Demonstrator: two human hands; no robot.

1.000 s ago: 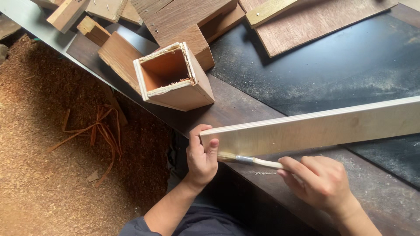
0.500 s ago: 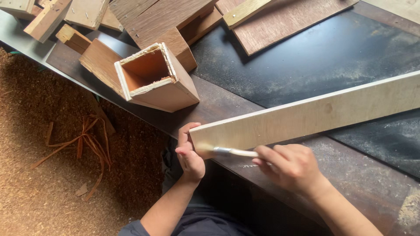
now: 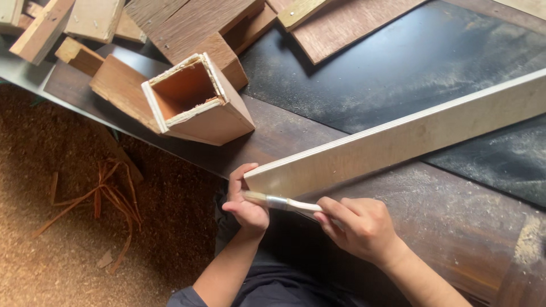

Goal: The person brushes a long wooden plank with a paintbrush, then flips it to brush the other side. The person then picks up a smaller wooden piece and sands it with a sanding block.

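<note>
- At the near edge of the bench [image 3: 455,227], the left hand [image 3: 245,202] grips the left end of a long pale plank [image 3: 398,142], fingers curled over its end and thumb underneath.
- Just right of it, the right hand [image 3: 358,227] is closed around the white handle of a small brush [image 3: 278,202], pinching it between thumb and fingers.
- The brush points left; its metal ferrule and bristles lie against the plank's near edge, close to the left hand.
- The plank runs from the near left up to the far right, out of view at the right edge, and rests tilted on its long edge across the bench.
- Under the plank the bench surface is dark brown and dusty; farther back lies a black sheet [image 3: 398,74] speckled with sawdust.
- Left and far of the plank's end sits an open wooden box [image 3: 199,102], reddish-brown, lying on its side with its hollow facing the camera and pale rims around the opening.
- Beyond the box, at the far left, loose wood offcuts [image 3: 85,23] and boards are piled together.
- Below the bench at the left, the floor [image 3: 51,250] is covered in sawdust, with a few thin reddish strips [image 3: 108,199] lying on it.
</note>
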